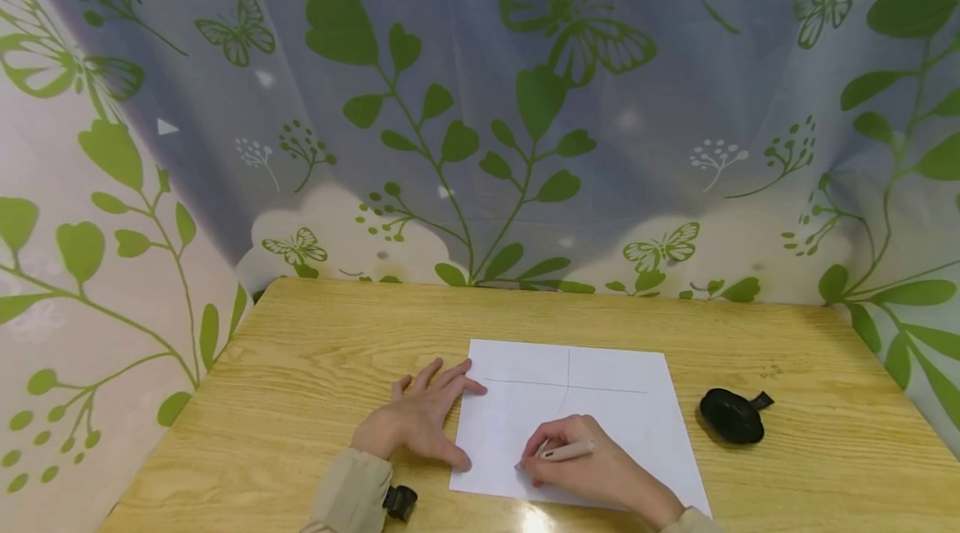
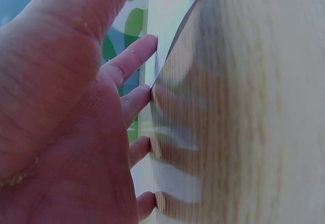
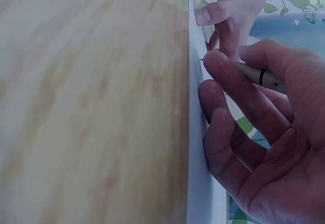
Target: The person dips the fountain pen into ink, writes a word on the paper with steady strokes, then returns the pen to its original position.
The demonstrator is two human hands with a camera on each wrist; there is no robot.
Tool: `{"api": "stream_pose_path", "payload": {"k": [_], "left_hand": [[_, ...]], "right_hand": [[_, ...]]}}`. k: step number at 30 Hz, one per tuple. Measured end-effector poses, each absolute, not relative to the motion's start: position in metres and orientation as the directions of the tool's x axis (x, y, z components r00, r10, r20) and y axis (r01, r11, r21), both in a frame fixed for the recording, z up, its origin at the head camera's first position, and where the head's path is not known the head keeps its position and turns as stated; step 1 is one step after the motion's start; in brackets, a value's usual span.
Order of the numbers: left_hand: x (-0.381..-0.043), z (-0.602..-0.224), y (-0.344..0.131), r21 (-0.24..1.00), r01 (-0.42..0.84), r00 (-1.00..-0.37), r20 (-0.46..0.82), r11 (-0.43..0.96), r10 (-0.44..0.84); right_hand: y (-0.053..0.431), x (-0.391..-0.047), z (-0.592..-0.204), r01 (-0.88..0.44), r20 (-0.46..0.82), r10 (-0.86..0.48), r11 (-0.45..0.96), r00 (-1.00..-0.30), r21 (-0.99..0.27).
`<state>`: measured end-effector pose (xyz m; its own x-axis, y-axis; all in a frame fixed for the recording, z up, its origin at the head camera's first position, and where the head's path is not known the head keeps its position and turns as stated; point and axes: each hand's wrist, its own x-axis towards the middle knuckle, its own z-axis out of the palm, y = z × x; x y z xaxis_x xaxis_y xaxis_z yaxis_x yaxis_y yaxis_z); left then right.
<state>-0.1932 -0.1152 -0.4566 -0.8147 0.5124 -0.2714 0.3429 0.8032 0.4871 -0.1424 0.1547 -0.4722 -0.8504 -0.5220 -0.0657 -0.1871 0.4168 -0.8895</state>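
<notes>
The right hand (image 1: 577,460) pinches a pen (image 1: 570,450) over paper (image 1: 615,416); the left hand (image 1: 422,423), spread apart, touches its edge. A black dishlike object (image 1: 732,416) lies nearby, contents unclear.

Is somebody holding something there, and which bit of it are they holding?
Yes: the right hand pinches a pen low down, near its writing tip. The left hand holds nothing; its spread fingers rest at the edge of the paper.

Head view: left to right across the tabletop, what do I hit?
Left hand → right hand holding a pen → black dish-like object with a tab. Left out for overlap: the white paper, partly under the right hand, and a small black item by the left sleeve.
</notes>
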Motion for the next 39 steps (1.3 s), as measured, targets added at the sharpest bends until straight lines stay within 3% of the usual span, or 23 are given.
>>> {"api": "stream_pose_path", "payload": {"k": [11,17,22,31,39], "left_hand": [[-0.194,-0.455,-0.114,0.48,0.347,-0.817,-0.267,0.806,0.511],[-0.194,-0.456,-0.114,0.477,0.349,-0.818,-0.265,0.806,0.511],[-0.194,-0.456,-0.115,0.485,0.349,-0.812,-0.269,0.801,0.517],[-0.193,-0.456,-0.116,0.493,0.344,-0.807,-0.279,0.799,0.52],[-0.194,-0.456,-0.116,0.497,0.345,-0.807,-0.276,0.796,0.522]], "right_hand": [[0.149,-0.139,-0.471,-0.258,0.006,-0.562,0.369,-0.827,-0.893],[0.152,-0.142,-0.469,-0.231,-0.026,-0.553,0.391,-0.833,-0.891],[0.167,-0.15,-0.462,-0.127,-0.077,-0.437,0.418,-0.896,-0.9],[0.196,-0.173,-0.458,0.016,-0.075,-0.102,0.488,-0.992,-0.873],[0.204,-0.182,-0.462,0.06,-0.098,-0.043,0.531,-0.994,-0.845]]}}
